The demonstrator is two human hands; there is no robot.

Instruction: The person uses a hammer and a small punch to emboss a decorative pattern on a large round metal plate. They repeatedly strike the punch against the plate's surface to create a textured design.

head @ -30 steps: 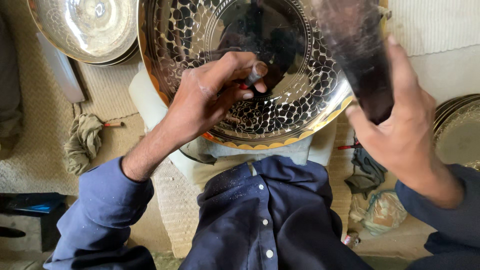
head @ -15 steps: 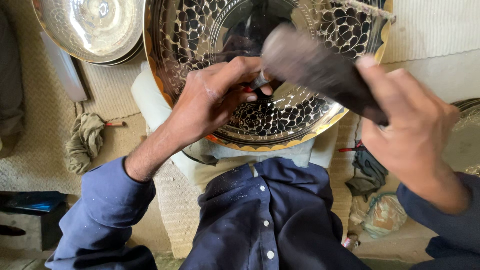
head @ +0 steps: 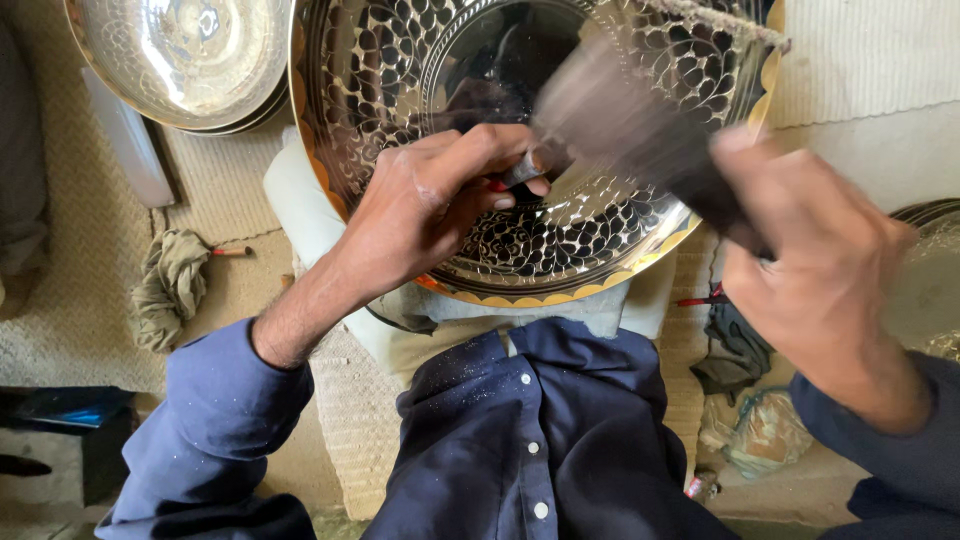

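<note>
Plate: a large round metal plate [head: 520, 150], shiny as a mirror, fills the 12 o'clock part of the view, propped on the person's lap.
Plate surface: a smooth, plain centre disc inside a wide band of dark engraved petal and scale shapes; the rim at 6 o'clock is scalloped and brass-yellow with an orange edge.
Cushion: a pale cloth pad [head: 300, 210] lies under the plate, showing at 9 o'clock and 6 o'clock of it.
Left hand: the left hand [head: 430, 205] rests on the plate's lower middle, fingers pinched narrowly round a small metal punch [head: 522, 172] with a red mark on it; the tip meets the engraved band.
Right hand: the right hand [head: 810, 270], at 3 o'clock of the plate, is clenched round the handle of a dark hammer [head: 640, 130], blurred by motion, its head just above the punch.
Second plates: a stack of bright silver-coloured plates [head: 190, 60] with a faint scale pattern sits at 10 o'clock, well apart from the hands.
Rag: a crumpled olive cloth [head: 170, 285] lies on the woven mat [head: 70, 200] at 8 o'clock, a small red-tipped tool [head: 232, 251] just beside it.
Clothing: a dark blue buttoned shirt [head: 530, 440], dusted with pale specks, fills 6 o'clock.
Right edge: dark cloth and a crumpled plastic bag [head: 765, 430] lie at 4 o'clock.
</note>
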